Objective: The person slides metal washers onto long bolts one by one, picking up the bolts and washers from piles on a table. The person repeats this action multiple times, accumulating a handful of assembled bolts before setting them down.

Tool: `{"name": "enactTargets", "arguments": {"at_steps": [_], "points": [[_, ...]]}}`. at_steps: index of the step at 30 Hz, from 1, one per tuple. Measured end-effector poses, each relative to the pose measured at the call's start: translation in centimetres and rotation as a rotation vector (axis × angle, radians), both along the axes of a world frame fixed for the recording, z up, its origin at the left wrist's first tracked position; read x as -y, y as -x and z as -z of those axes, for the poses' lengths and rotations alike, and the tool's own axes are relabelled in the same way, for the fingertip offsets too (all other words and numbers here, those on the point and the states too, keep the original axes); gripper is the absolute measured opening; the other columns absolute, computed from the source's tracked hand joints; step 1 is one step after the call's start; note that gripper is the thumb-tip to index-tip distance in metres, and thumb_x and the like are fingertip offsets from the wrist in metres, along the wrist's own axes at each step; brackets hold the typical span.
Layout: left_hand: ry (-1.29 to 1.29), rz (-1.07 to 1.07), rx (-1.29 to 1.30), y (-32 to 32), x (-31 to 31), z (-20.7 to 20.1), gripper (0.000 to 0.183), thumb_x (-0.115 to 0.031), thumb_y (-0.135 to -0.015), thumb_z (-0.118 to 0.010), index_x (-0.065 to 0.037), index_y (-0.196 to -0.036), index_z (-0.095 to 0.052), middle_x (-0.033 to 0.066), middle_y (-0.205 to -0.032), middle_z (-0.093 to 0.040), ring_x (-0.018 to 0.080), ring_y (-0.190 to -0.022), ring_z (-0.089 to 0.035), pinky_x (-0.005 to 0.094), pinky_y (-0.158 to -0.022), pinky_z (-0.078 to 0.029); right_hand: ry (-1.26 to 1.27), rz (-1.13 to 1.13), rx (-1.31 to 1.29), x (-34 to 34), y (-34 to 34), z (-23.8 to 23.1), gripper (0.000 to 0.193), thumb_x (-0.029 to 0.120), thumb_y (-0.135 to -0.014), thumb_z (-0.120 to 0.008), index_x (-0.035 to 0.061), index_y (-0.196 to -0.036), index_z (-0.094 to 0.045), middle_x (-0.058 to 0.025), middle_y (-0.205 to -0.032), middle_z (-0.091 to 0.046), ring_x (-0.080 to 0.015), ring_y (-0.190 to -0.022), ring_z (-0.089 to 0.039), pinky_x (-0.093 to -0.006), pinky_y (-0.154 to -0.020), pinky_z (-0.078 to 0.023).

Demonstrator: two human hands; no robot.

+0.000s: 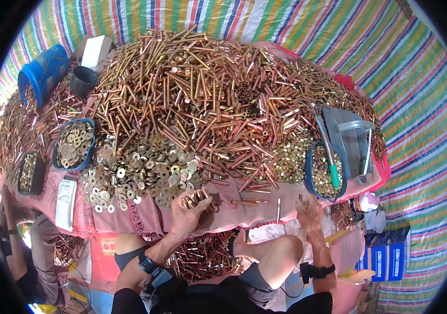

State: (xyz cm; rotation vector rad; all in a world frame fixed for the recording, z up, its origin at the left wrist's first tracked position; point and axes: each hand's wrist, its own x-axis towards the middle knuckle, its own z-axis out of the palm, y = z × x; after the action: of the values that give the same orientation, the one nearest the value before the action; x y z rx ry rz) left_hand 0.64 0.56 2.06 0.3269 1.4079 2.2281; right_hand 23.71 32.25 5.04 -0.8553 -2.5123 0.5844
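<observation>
My left hand (186,215) is closed around a bunch of brass-coloured metal bolts (198,198) at the near edge of the pink cloth. To the right, my right hand (310,214) has its fingers drawn together over the cloth edge; whatever they may hold is too small to make out. A single bolt (278,210) points away from me between the hands, and a few more bolts (252,202) lie beside the left hand. Loose washers (140,175) spread beyond my left hand. Small nuts (291,157) lie in front of the blue tub (315,186) near my right hand.
A large heap of bolts (197,89) fills the table. A grey scoop (341,136) stands at right, with a green-handled tool (334,175) in the nut tub. At left are a washer tub (56,157), a black cup (83,81) and another person's arm (10,209).
</observation>
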Motion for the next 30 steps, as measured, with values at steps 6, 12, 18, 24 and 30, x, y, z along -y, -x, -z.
{"name": "enactTargets", "arguments": {"at_steps": [6, 12, 18, 24, 30], "points": [[0.106, -0.108, -0.076, 0.3, 1.4, 0.3, 0.019, -0.001, -0.091, -0.082, -0.001, -0.108, -0.073, 0.0013, -0.095, -0.075, 0.0071, -0.082, -0.068, 0.0229, -0.075, -0.057, 0.499, -0.274, -0.191, 9.1, 7.9, -3.7, 0.016, 0.011, -0.096, -0.067, 0.0005, -0.108, -0.064, -0.0068, -0.074, -0.060, -0.0122, -0.067, -0.059, -0.0334, -0.060, -0.051], [-0.002, -0.026, -0.083, -0.2, 3.6, 0.9, 0.019, 0.008, -0.094, -0.074, 0.002, -0.112, -0.070, 0.0072, -0.105, -0.076, 0.0128, -0.094, -0.071, 0.0269, -0.086, -0.059, 0.248, -0.517, 0.064, 14.6, 14.9, -2.8, 0.023, 0.018, -0.094, -0.072, 0.0033, -0.112, -0.071, -0.0157, -0.073, -0.067, -0.0268, -0.064, -0.068, -0.0404, -0.060, -0.053], [-0.077, -0.012, -0.064, -0.1, 3.6, 1.4, 0.020, 0.012, -0.093, -0.071, 0.000, -0.108, -0.066, 0.0069, -0.111, -0.072, 0.0118, -0.099, -0.069, 0.0263, -0.088, -0.057, -0.015, -0.583, 0.205, 16.3, 15.8, -0.2, 0.031, 0.025, -0.090, -0.078, 0.0083, -0.116, -0.073, -0.0217, -0.078, -0.068, -0.0442, -0.073, -0.068, -0.0510, -0.064, -0.052], [-0.091, 0.035, -0.054, 0.0, 2.8, 2.0, 0.019, 0.009, -0.091, -0.074, 0.000, -0.106, -0.067, 0.0048, -0.105, -0.071, 0.0086, -0.093, -0.066, 0.0254, -0.084, -0.056, 0.209, -0.448, 0.150, 15.7, 16.2, -0.7, 0.023, 0.022, -0.091, -0.080, 0.0037, -0.104, -0.074, -0.0130, -0.079, -0.072, -0.0280, -0.070, -0.069, -0.0392, -0.062, -0.052], [0.022, 0.059, -0.128, 0.0, 2.4, 1.8, 0.018, 0.005, -0.090, -0.078, -0.001, -0.104, -0.069, 0.0033, -0.102, -0.071, 0.0080, -0.090, -0.065, 0.0250, -0.080, -0.054, 1.246, -0.323, -0.012, 14.5, 15.4, -3.6, 0.026, 0.024, -0.094, -0.082, 0.0004, -0.101, -0.075, 0.0004, -0.088, -0.071, -0.0054, -0.076, -0.059, -0.0249, -0.067, -0.050]]}}
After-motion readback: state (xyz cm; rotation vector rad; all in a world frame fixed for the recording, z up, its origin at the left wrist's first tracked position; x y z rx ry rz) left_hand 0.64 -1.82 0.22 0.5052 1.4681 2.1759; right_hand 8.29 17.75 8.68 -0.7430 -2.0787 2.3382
